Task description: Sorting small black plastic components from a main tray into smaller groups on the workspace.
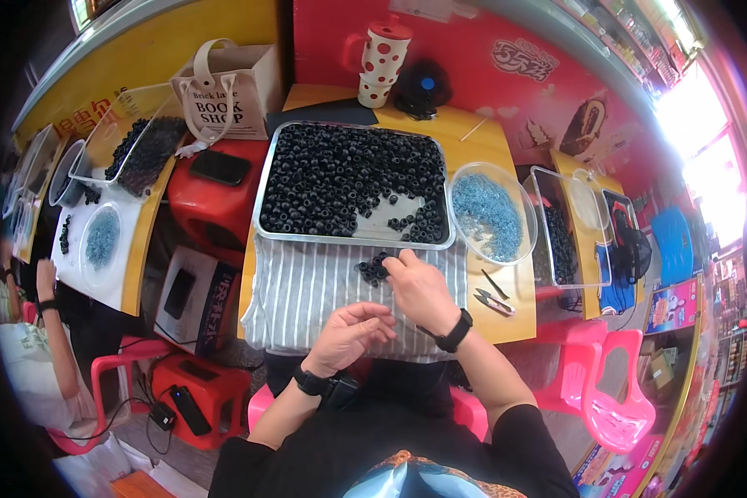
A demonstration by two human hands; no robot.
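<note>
A metal tray holds a heap of small black ring-shaped pieces, with a bare patch of its floor showing near the front right. Several more black rings lie in a small cluster on the grey striped cloth before the tray. Right beside that cluster is my right hand, its fingers bent and pressed together at the tips; whatever they pinch is hidden. My left hand hovers over the cloth's front part, palm turned inward, fingers loosely stretched and nothing visible in them.
A round clear tub of pale blue bits stands right of the tray. Small snips and dark tweezers lie near the table's right edge. Behind are a dotted tumbler and a fan. Another person's hand shows far left.
</note>
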